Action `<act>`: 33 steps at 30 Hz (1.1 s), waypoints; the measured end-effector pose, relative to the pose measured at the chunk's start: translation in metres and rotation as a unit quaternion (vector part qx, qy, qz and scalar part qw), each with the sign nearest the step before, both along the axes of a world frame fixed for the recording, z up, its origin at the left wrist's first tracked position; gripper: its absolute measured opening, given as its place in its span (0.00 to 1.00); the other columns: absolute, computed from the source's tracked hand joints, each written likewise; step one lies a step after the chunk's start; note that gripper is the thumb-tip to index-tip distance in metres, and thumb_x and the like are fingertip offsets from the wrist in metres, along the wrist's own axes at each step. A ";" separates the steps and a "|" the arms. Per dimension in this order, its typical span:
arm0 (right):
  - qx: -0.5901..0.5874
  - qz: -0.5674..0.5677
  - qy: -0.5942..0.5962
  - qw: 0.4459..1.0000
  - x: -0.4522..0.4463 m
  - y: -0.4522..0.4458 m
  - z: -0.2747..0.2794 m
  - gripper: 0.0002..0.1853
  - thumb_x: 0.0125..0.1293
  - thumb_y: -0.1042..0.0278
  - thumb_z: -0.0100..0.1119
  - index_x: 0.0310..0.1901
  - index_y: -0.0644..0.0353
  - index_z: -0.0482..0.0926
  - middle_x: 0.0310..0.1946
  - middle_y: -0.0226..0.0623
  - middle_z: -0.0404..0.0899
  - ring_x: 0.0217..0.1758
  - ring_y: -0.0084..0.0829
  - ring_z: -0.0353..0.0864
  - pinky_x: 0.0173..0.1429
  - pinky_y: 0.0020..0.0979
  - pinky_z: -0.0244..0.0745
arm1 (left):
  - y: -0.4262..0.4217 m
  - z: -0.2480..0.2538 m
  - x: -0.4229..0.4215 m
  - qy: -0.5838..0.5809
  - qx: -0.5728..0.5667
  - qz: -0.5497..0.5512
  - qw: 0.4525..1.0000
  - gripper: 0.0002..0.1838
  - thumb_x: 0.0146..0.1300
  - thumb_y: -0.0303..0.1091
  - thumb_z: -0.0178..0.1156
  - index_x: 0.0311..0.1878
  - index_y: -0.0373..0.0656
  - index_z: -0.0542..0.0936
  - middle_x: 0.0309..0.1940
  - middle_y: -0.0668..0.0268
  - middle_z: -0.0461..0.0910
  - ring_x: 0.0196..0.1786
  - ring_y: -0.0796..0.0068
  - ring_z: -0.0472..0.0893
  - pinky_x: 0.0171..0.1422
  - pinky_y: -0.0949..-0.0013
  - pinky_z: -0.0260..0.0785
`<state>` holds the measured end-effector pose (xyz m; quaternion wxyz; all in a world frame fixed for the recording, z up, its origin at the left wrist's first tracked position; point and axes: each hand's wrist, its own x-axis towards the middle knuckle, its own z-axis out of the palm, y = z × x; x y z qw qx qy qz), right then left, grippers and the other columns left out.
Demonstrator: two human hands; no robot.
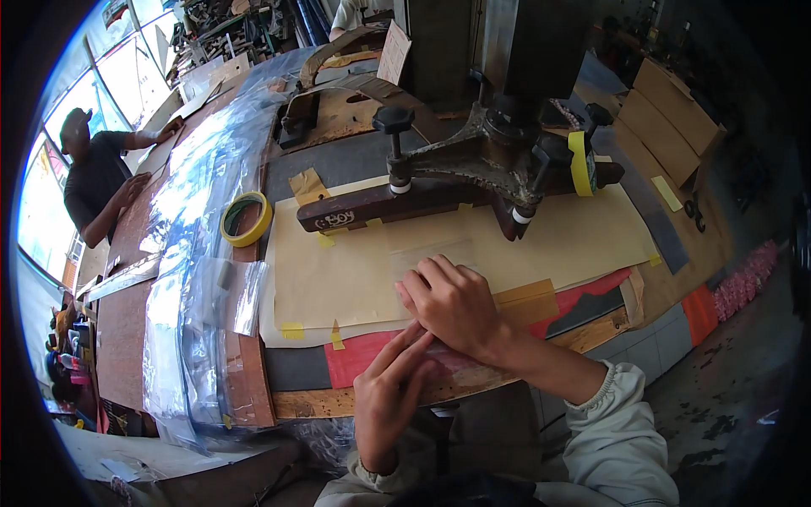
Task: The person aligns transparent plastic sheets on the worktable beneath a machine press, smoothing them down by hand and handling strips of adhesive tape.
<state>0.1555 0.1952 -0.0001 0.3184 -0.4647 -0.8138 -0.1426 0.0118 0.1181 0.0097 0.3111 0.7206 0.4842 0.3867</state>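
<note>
My right hand (452, 306) is curled above the front part of a cream sheet (355, 279), its fingers bent under. What they hold, if anything, is hidden. A thin clear plastic piece (405, 255) lies on the sheet just beyond the knuckles. My left hand (390, 397) reaches up from the table's front edge with its fingers stretched out, and their tips meet the underside of my right hand. Yellow tape pieces (337, 335) sit at the sheet's near edge. Red material (359, 359) and a brown tape strip (525, 302) show around my hands.
A dark metal clamp frame (481, 148) with a long bar (405, 203) presses across the sheet. A yellow tape roll (246, 220) lies left; another yellow roll (581, 163) hangs on the bar. Clear plastic sheeting (194, 203) covers the left side. A co-worker (101, 173) stands far left.
</note>
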 end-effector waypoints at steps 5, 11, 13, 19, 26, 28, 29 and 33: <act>-0.002 -0.003 -0.001 1.000 0.000 0.000 -0.002 0.08 0.58 0.66 0.61 0.25 0.58 0.74 0.24 0.31 0.71 0.30 0.30 0.77 0.30 0.31 0.75 | 0.000 0.001 0.000 -0.001 0.000 -0.002 1.000 0.21 0.54 0.22 0.63 0.54 0.40 0.80 0.55 0.57 0.79 0.38 0.74 0.85 0.43 0.73 0.75; 0.001 -0.002 0.000 1.000 0.000 0.001 -0.001 0.08 0.57 0.66 0.61 0.26 0.58 0.74 0.24 0.31 0.71 0.30 0.30 0.77 0.30 0.31 0.76 | 0.001 0.000 0.000 0.000 -0.003 -0.003 1.000 0.21 0.54 0.21 0.63 0.54 0.40 0.80 0.55 0.57 0.79 0.39 0.73 0.85 0.44 0.72 0.75; 0.003 0.000 0.000 1.000 0.000 0.000 0.000 0.08 0.57 0.66 0.61 0.26 0.58 0.74 0.24 0.32 0.71 0.30 0.30 0.77 0.30 0.31 0.76 | 0.001 -0.001 0.000 -0.003 0.002 -0.003 1.000 0.21 0.54 0.21 0.63 0.54 0.40 0.80 0.55 0.57 0.79 0.40 0.73 0.85 0.44 0.72 0.76; 0.001 0.004 0.005 1.000 0.000 0.000 0.001 0.08 0.57 0.66 0.61 0.26 0.58 0.74 0.24 0.32 0.71 0.30 0.31 0.77 0.30 0.31 0.76 | 0.000 0.000 0.000 -0.003 -0.004 -0.002 1.000 0.21 0.54 0.21 0.63 0.54 0.41 0.80 0.55 0.58 0.79 0.41 0.73 0.84 0.43 0.73 0.76; 0.003 0.001 0.001 1.000 0.000 0.000 0.001 0.08 0.58 0.66 0.61 0.26 0.58 0.74 0.23 0.32 0.71 0.30 0.30 0.77 0.29 0.31 0.75 | 0.000 -0.001 -0.001 0.005 0.002 0.001 1.000 0.22 0.54 0.22 0.63 0.55 0.42 0.80 0.55 0.58 0.79 0.38 0.75 0.83 0.39 0.74 0.74; 0.004 0.000 0.000 1.000 0.000 0.000 0.001 0.08 0.58 0.66 0.61 0.26 0.58 0.74 0.23 0.32 0.71 0.30 0.30 0.77 0.29 0.31 0.75 | 0.000 -0.001 -0.001 0.005 0.002 0.002 1.000 0.22 0.54 0.22 0.63 0.54 0.42 0.81 0.54 0.58 0.79 0.37 0.75 0.83 0.38 0.74 0.74; 0.004 0.000 -0.001 1.000 0.000 0.000 0.002 0.08 0.58 0.66 0.61 0.26 0.58 0.74 0.23 0.32 0.71 0.30 0.30 0.77 0.29 0.31 0.75 | 0.000 -0.001 0.000 0.003 0.002 0.002 1.000 0.22 0.54 0.22 0.63 0.54 0.42 0.81 0.54 0.58 0.79 0.37 0.75 0.83 0.39 0.74 0.74; 0.007 0.001 -0.002 1.000 0.000 0.000 0.002 0.09 0.58 0.66 0.61 0.25 0.58 0.74 0.24 0.32 0.71 0.30 0.31 0.77 0.29 0.31 0.75 | 0.000 -0.002 0.000 -0.002 0.006 0.002 1.000 0.21 0.54 0.22 0.63 0.54 0.42 0.81 0.54 0.58 0.79 0.37 0.75 0.84 0.40 0.74 0.74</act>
